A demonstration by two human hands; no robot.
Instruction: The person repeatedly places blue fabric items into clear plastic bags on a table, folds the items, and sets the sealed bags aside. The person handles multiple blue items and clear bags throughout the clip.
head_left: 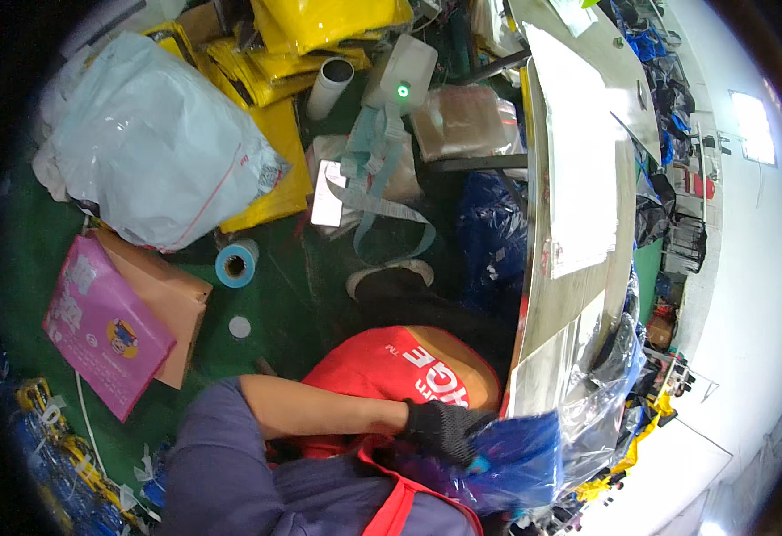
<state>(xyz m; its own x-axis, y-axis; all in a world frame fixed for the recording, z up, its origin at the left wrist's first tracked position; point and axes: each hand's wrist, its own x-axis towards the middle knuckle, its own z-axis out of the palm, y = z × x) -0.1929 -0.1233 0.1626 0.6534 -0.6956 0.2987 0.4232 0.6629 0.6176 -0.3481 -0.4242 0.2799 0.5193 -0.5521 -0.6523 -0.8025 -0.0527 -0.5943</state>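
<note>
My left hand [449,431], in a dark knitted glove, reaches across the red apron [382,362] over my lap. Its fingers close over the edge of a blue package in clear plastic [512,460], beside the table's near end. A small teal patch shows by the fingertips. The package's lower side runs out of sight behind my body and the picture's rim. I cannot make out my right hand. Clear, shiny plastic [601,402] lies next to the package at the table's edge.
White paper sheets [583,161] cover part of the tabletop [547,353]. On the green floor lie a big white plastic bag [159,143], yellow packages [275,152], a pink mailer [105,326], a roll of blue tape [236,263] and a lit phone [327,194]. Wrapped blue bundles [494,237] sit under the table.
</note>
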